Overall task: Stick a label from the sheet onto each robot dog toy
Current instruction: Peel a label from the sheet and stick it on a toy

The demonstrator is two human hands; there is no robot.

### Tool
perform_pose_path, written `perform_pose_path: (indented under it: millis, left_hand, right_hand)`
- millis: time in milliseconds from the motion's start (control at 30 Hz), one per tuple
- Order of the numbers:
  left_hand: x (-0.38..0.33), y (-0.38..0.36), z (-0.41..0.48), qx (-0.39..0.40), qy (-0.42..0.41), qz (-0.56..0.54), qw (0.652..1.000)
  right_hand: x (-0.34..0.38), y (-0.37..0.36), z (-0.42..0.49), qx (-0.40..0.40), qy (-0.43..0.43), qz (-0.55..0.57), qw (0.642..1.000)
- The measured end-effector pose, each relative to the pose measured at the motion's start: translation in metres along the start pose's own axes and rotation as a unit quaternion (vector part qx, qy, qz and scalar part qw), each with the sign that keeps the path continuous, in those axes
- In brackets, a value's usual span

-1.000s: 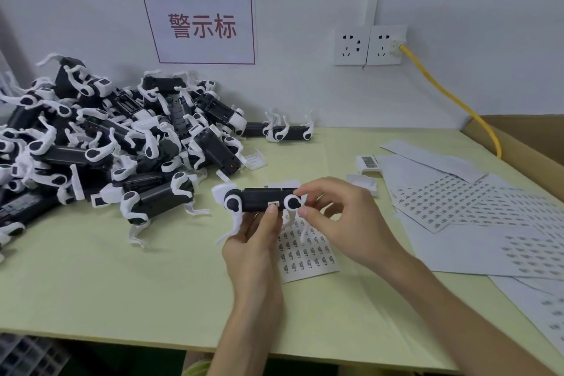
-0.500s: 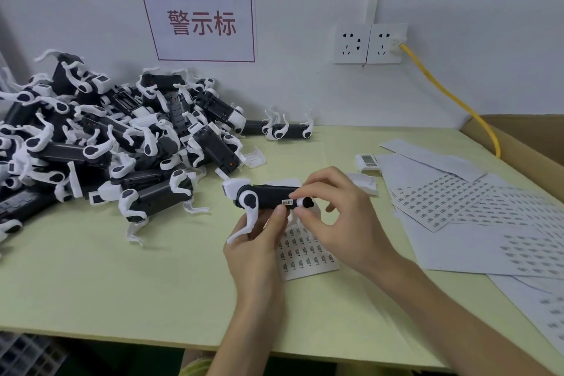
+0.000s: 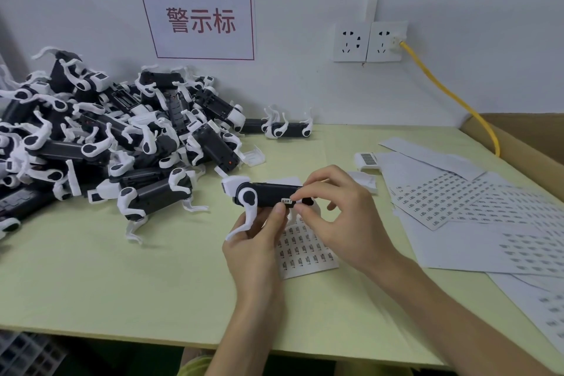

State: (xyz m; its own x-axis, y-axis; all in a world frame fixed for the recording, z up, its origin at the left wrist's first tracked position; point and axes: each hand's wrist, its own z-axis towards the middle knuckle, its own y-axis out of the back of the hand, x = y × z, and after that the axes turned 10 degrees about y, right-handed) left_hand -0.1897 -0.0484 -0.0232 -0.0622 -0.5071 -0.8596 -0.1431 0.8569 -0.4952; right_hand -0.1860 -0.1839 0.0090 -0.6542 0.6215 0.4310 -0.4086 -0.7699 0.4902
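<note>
Our left hand (image 3: pixel 254 241) grips the toy dog (image 3: pixel 268 197) by its hard black body, and our right hand (image 3: pixel 338 210) pinches its back end by the label (image 3: pixel 287 201). It looks light, with thin bendy legs.

Pale yellow-green flat tabletop (image 3: pixel 152 284): big heap of black & white plastic robot dog toys (image 3: pixel 100 143) at left; white paper label sheets (image 3: pixel 476 223) spread at right.

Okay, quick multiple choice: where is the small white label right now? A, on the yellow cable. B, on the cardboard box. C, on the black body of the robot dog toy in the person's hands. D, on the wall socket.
C: the small white label sits on the black body of the robot dog toy, held by the left hand and right hand.
</note>
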Motion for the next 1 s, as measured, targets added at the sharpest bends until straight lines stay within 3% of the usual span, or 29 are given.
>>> perform_pose_path:
  millis: [1000]
  left_hand:
    - [0.0026,0.0017,0.0034,0.013,-0.027,0.079,0.996]
  right_hand:
    - [-0.0003,-0.0028,0.0021,0.006,-0.040,-0.006,0.999]
